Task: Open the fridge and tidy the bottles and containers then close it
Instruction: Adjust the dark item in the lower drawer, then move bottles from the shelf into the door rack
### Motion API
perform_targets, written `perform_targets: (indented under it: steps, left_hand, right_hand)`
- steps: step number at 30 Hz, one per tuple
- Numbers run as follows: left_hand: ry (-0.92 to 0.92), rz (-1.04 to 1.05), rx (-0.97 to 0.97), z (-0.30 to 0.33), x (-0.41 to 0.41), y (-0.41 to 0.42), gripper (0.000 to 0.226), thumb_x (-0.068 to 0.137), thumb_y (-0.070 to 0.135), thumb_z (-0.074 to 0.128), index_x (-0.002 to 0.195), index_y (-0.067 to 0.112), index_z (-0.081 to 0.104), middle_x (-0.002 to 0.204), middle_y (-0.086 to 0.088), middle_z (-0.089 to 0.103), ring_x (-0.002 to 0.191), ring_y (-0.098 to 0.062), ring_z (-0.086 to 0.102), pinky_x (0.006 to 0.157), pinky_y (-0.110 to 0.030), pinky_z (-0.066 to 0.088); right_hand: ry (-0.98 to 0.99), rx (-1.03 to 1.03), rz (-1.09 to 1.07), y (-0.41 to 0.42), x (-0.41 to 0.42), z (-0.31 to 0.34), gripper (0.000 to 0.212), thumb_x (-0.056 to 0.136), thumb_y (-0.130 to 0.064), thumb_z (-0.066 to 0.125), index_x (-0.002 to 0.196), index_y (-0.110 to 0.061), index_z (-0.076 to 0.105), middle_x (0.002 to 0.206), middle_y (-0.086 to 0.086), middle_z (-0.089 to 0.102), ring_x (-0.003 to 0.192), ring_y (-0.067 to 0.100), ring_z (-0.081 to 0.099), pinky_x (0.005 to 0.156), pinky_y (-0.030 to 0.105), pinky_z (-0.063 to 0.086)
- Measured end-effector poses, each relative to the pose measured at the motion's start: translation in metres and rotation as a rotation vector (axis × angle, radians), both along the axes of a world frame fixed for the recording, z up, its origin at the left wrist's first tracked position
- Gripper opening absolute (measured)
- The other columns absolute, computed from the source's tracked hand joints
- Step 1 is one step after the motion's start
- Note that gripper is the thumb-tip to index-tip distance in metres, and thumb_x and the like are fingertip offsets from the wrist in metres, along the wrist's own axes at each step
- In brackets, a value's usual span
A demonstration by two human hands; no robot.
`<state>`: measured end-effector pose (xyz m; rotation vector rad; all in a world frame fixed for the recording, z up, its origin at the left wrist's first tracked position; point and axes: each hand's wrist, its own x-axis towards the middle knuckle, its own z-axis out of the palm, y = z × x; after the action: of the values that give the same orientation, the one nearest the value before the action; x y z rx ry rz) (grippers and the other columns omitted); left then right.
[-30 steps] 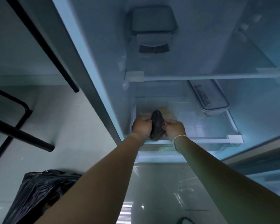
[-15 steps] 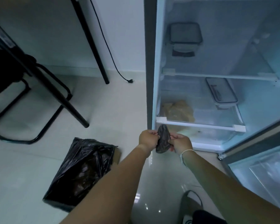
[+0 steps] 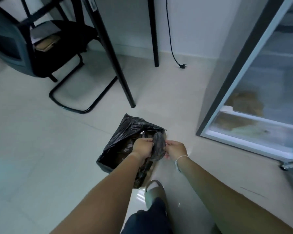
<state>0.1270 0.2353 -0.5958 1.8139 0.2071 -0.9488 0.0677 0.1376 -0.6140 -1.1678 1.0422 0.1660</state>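
Over the floor (image 3: 41, 149), at ten o'clock from the open fridge (image 3: 243, 98), the black rubbish bag (image 3: 123, 132) gapes directly beneath a dark wad (image 3: 158, 146), long axis twelve-to-six, pinched between left hand (image 3: 141, 147) and right hand (image 3: 176, 147), fingers closed on it.

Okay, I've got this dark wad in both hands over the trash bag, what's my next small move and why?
Probably let go and drop it in. Both the left hand and right hand pinch the dark wad right above the open black bag on the floor, so releasing should land it inside. The fridge stands open, waiting for you.
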Motion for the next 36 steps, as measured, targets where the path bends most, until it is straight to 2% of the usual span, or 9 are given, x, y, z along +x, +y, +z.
perform_targets:
  steps: [4,7,12,17,21,26,30,33,36]
  left_hand:
    - [-0.04,0.069,0.062,0.009,0.022,0.035,0.033,0.085,-0.004,0.041,0.059,0.015,0.049,0.065,-0.008,0.039,0.055,-0.016,0.035,0.049,-0.02,0.028]
    - [-0.068,0.129,0.069,0.025,0.038,0.042,0.014,0.085,0.002,0.045,0.078,0.014,0.049,0.073,-0.01,0.04,0.065,-0.019,0.04,0.056,-0.023,0.036]
    - [-0.088,0.135,0.042,0.054,0.049,0.028,0.016,0.086,0.008,0.048,0.072,0.014,0.05,0.068,-0.007,0.041,0.057,-0.02,0.036,0.055,-0.026,0.035]
    - [-0.119,0.082,-0.075,0.1,0.039,-0.019,0.013,0.089,0.005,0.045,0.079,0.013,0.047,0.072,-0.006,0.039,0.056,-0.017,0.037,0.053,-0.021,0.036]
    - [-0.155,0.038,-0.157,0.138,0.025,-0.057,0.009,0.087,0.004,0.046,0.087,0.012,0.046,0.078,-0.006,0.039,0.069,-0.021,0.038,0.056,-0.024,0.038]
    - [-0.249,-0.064,-0.238,0.188,-0.003,-0.115,0.013,0.088,0.004,0.045,0.08,0.014,0.045,0.076,-0.004,0.038,0.063,-0.018,0.037,0.056,-0.023,0.038]
    - [-0.297,-0.167,-0.297,0.225,-0.034,-0.156,0.017,0.089,0.005,0.044,0.075,0.016,0.046,0.073,-0.003,0.037,0.063,-0.018,0.036,0.056,-0.023,0.036]
    - [-0.342,-0.235,-0.312,0.25,-0.054,-0.18,0.026,0.09,0.009,0.045,0.066,0.018,0.046,0.07,-0.004,0.041,0.066,-0.019,0.039,0.058,-0.025,0.038]
    - [-0.385,-0.311,-0.358,0.277,-0.077,-0.202,0.014,0.088,0.012,0.046,0.077,0.013,0.054,0.079,-0.011,0.044,0.068,-0.02,0.04,0.061,-0.029,0.039]
  right_hand:
    - [-0.015,0.027,0.037,0.029,0.021,0.01,0.036,0.093,0.005,0.043,0.127,0.002,0.055,0.081,0.014,0.061,0.053,0.013,0.042,0.045,0.019,0.043]
    - [-0.057,-0.01,0.032,0.031,0.032,0.029,0.034,0.095,0.004,0.041,0.127,0.005,0.054,0.105,0.027,0.063,0.052,0.014,0.039,0.034,0.012,0.04]
    - [-0.088,-0.091,0.023,0.007,0.034,0.058,0.032,0.093,0.004,0.043,0.12,0.003,0.059,0.082,0.01,0.056,0.051,0.013,0.041,0.034,0.01,0.04]
    - [-0.095,-0.218,-0.041,-0.043,0.02,0.096,0.031,0.09,0.003,0.046,0.115,0.0,0.065,0.063,0.002,0.052,0.052,0.015,0.045,0.054,0.024,0.045]
    - [-0.13,-0.292,-0.088,-0.083,0.004,0.137,0.031,0.091,0.004,0.045,0.114,-0.002,0.065,0.061,0.002,0.049,0.05,0.014,0.042,0.043,0.018,0.042]
    - [-0.198,-0.412,-0.176,-0.137,-0.03,0.195,0.031,0.09,0.006,0.044,0.112,0.0,0.064,0.058,0.003,0.047,0.048,0.014,0.04,0.034,0.012,0.039]
    - [-0.177,-0.557,-0.224,-0.175,-0.068,0.233,0.034,0.087,0.004,0.045,0.108,-0.009,0.068,0.058,-0.001,0.051,0.049,0.018,0.046,0.054,0.018,0.048]
    - [-0.182,-0.671,-0.253,-0.196,-0.091,0.251,0.033,0.086,-0.001,0.048,0.111,-0.007,0.07,0.065,-0.001,0.055,0.075,0.021,0.052,0.073,0.024,0.044]
    - [-0.212,-0.714,-0.304,-0.215,-0.115,0.273,0.031,0.087,-0.001,0.051,0.111,-0.003,0.07,0.082,0.005,0.058,0.081,0.02,0.05,0.073,0.026,0.046]
